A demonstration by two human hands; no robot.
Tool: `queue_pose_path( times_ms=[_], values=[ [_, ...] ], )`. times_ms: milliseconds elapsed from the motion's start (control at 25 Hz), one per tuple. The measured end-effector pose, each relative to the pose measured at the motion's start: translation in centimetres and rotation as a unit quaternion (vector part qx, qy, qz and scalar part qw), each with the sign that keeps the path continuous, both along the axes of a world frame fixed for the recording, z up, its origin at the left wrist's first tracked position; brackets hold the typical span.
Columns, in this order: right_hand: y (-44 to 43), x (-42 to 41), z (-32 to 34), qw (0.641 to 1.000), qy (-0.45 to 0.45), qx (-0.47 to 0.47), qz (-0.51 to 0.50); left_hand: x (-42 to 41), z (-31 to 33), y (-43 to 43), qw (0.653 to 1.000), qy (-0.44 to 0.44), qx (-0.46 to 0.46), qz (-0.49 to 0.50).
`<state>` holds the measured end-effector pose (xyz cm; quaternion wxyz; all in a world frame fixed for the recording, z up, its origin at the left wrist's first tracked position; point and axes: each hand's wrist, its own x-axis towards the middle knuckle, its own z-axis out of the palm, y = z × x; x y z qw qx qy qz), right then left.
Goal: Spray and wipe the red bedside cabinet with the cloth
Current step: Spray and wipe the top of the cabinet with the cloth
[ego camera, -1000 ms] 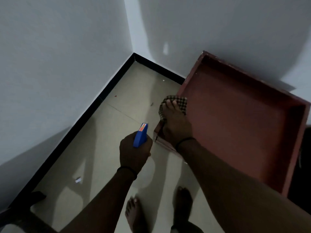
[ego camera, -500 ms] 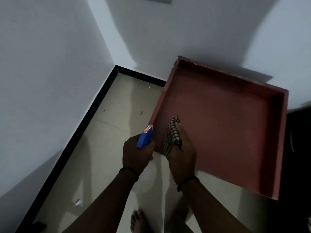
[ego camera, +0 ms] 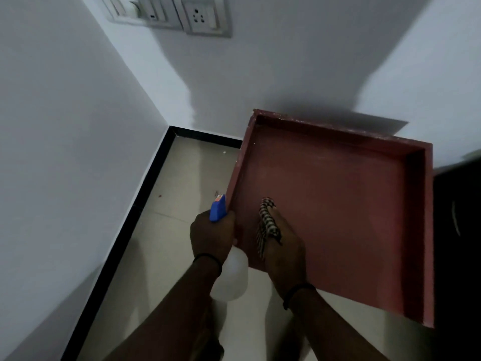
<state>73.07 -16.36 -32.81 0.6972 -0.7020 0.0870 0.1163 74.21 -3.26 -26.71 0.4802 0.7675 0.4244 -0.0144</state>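
Note:
The red bedside cabinet [ego camera: 338, 204] shows its recessed top with raised rims against the far wall. My right hand [ego camera: 283, 246] lies on that top near the front left corner and holds a checked cloth [ego camera: 268, 222] against the surface, the cloth sticking out past the fingers. My left hand [ego camera: 212, 235] grips a spray bottle [ego camera: 233, 277] just outside the cabinet's left rim; its blue nozzle head [ego camera: 217, 208] points away from me and its pale body hangs below the fist.
White walls meet in a corner at the left, with a black skirting [ego camera: 145, 194] along a beige tiled floor [ego camera: 177, 230]. A switch and socket panel [ego camera: 182, 14] sits high on the far wall. Dark furniture [ego camera: 458, 230] stands right of the cabinet.
My right hand moved the cloth from the cabinet's left edge onto its top. The view tilted upward, bringing the socket panel in. My left hand kept the bottle beside the rim.

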Motion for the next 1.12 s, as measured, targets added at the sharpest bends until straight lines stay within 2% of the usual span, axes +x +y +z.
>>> queue_pose_path(
  times_ms=[280, 400, 480, 680, 800, 880, 1040, 1120],
  values=[
    [2.1, 2.6, 0.4, 0.994, -0.033, -0.099, 0.039, 1.8, -0.6, 0.9, 0.997, -0.009, -0.071, -0.016],
    [4.1, 3.4, 1.4, 0.954, -0.118, -0.221, 0.166, 1.2, 0.3, 2.2, 0.994, -0.022, -0.101, -0.026],
    [5.6, 3.4, 1.6, 0.935, -0.096, -0.248, 0.235, 0.7, 0.2, 3.9, 0.995, -0.015, -0.097, -0.03],
    [8.3, 1.4, -1.0, 0.896, -0.121, -0.341, 0.258, -0.5, -0.1, 7.9, 0.991, 0.027, -0.061, -0.114],
    [9.8, 6.4, 0.0, 0.866, -0.099, -0.413, 0.264, 0.1, -0.2, 8.6, 0.987, 0.015, -0.052, -0.153],
    [10.1, 8.5, 0.4, 0.866, -0.046, -0.426, 0.258, 0.5, -0.5, 8.7, 0.985, 0.008, -0.045, -0.167],
    [9.2, 1.4, 0.7, 0.886, -0.131, -0.382, 0.229, 1.4, -0.2, 9.8, 0.981, -0.01, -0.061, -0.184],
    [9.1, -0.4, 0.3, 0.892, -0.124, -0.37, 0.227, 2.4, 0.0, 10.8, 0.979, -0.018, -0.056, -0.195]
  ],
)
